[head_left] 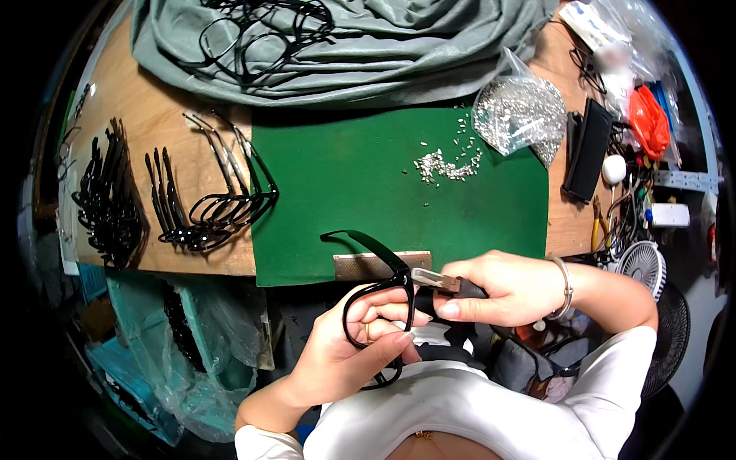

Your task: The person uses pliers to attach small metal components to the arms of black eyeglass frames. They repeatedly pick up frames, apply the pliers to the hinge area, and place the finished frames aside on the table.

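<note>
My left hand (343,359) is closed on a black eyeglass frame (385,254), held in front of the table's near edge. One temple of the frame sticks out toward the far left, over the green mat (330,184). In my right hand (510,290) is a plier-like tool (438,280) with metal jaws, a brown part and a dark handle. Its jaws meet the frame at the corner where the temple joins the front; the exact contact is too small to tell. Just behind the frame, a tan block (349,267) sits at the mat's near edge.
Small silvery pieces (445,166) lie scattered beside a clear bag (521,115) of more. Black frames (218,218) stand at left, next to a dark stack (111,203). More glasses (264,46) lie on grey cloth (429,69). A black case (589,149) and fan (642,262) are at right.
</note>
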### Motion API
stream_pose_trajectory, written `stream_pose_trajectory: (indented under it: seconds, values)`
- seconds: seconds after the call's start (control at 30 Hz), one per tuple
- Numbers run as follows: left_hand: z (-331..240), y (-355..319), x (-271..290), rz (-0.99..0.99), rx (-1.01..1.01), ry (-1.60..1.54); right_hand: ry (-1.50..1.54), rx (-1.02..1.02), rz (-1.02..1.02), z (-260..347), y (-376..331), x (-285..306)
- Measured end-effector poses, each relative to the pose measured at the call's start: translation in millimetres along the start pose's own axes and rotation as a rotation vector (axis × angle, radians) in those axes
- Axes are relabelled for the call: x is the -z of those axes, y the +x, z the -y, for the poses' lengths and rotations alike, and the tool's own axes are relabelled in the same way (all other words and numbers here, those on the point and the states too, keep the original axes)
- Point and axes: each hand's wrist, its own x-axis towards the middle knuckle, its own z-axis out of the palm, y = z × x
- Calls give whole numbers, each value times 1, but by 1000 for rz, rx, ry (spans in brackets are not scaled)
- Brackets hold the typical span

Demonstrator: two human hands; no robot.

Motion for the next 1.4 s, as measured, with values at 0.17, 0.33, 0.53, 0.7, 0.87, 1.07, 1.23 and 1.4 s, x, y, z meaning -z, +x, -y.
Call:
stream_pose_trajectory:
  seconds: [0.17, 0.33, 0.53, 0.7, 0.87, 1.07, 1.23, 1.4]
  values:
    - [1, 0, -2, 2, 8, 41, -97, 44, -17, 2, 3, 4]
    - [-1, 0, -6, -25, 37, 47, -319, 68, -245, -1, 7, -10]
    - [-4, 7, -9, -18, 72, 14, -187, 68, -78, -4, 2, 10]
    - [-9, 7, -5, -19, 32, -46, -258, -52, -141, -24, 11, 37]
    - [-27, -3, -6, -158, -260, 628, -437, 205, -707, -66, 31, 4]
    - [-47, 38, 67, -491, -430, 786, -292, 47, -749, -55, 36, -3]
    - [-80, 10, 101, -552, -529, 1587, -482, 86, -965, -58, 33, -7]
    - [-72, 5, 133, -901, -372, 2021, -982, 142, -1128, -77, 52, -18]
